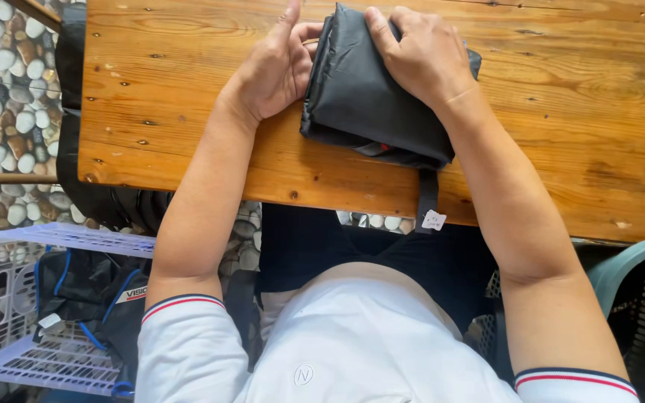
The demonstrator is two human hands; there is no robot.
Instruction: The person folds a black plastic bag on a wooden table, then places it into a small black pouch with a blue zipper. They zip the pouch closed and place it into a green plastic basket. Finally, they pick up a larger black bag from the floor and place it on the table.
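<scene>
I am looking down at a folded black bag [371,93] lying on the wooden table [188,134] in the upper middle of the frame, just in front of the person's body. Its long axis is running from the top centre of the frame down toward the lower right, ending near the table's near edge, where a black strap [428,195] is hanging over the edge with a small white tag [434,219] at its end. Both hands are sitting at the upper end of the bag, one on each side. The right hand [421,54] is lying flat on top of the bag with the fingers spread and pressing down, so it is the hand more fully on it. The left hand [276,67] is resting against the bag's left edge, curled loosely with the thumb pointing up; I think its fingertips are tucking under or pinching the fold, but the bag is hiding them, so I cannot tell for sure. At the lower left of the frame a white plastic crate [9,298] is holding more dark bags, and a green chair [636,283] is showing at the lower right.
</scene>
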